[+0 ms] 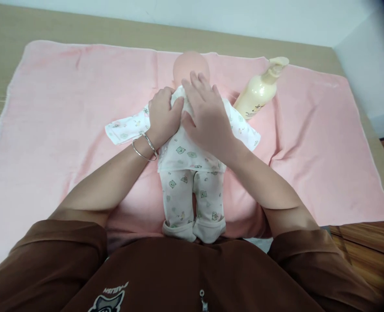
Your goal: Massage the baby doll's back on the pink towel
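Observation:
A baby doll (192, 173) in white printed clothes lies on its back on a pink towel (65, 117), head away from me. My left hand (162, 115), with two bangles at the wrist, has its fingers curled into the cloth at the doll's left shoulder. Over the doll's chest my right hand (205, 110) lies flat, fingers stretched toward the bald head (188, 65). The doll's feet point at my body.
A cream pump bottle (260, 91) lies tilted on the towel just right of the doll's shoulder. The towel covers a tan table (81, 28) against a white wall. Wooden floor shows at the right edge.

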Action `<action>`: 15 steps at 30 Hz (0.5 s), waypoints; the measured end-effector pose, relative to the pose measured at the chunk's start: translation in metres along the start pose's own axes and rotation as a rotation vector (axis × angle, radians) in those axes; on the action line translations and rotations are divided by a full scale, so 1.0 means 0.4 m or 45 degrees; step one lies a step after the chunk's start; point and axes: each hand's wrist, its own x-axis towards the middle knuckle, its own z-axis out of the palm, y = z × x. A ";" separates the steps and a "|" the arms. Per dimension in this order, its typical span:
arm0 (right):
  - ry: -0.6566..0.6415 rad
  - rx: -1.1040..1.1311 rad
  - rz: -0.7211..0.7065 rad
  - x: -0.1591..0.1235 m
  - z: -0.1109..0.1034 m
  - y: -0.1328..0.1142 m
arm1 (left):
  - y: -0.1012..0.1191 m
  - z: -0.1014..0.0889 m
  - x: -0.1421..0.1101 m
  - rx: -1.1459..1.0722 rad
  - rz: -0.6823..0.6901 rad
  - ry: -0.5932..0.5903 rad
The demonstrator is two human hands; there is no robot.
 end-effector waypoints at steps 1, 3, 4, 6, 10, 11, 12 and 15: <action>0.043 -0.002 0.015 -0.001 0.001 -0.004 | -0.002 0.001 0.000 -0.002 0.010 0.007; 0.051 0.010 0.048 -0.002 0.010 -0.010 | -0.003 0.002 -0.001 0.012 0.037 0.012; 0.013 0.014 0.056 -0.002 0.016 -0.011 | -0.002 0.001 -0.002 0.024 0.046 0.011; -0.082 0.004 0.076 0.000 0.025 -0.011 | 0.000 -0.001 -0.004 0.045 0.055 0.003; -0.014 -0.012 0.112 0.009 0.018 0.000 | -0.003 -0.004 -0.006 0.068 0.068 0.006; 0.029 -0.007 0.105 0.013 0.017 0.004 | -0.004 -0.004 -0.006 0.061 0.074 0.002; 0.044 -0.005 0.101 0.016 0.020 0.009 | -0.005 -0.004 -0.006 0.050 0.073 -0.005; -0.064 -0.022 0.075 0.027 0.048 0.022 | -0.003 -0.008 -0.008 0.027 0.057 -0.053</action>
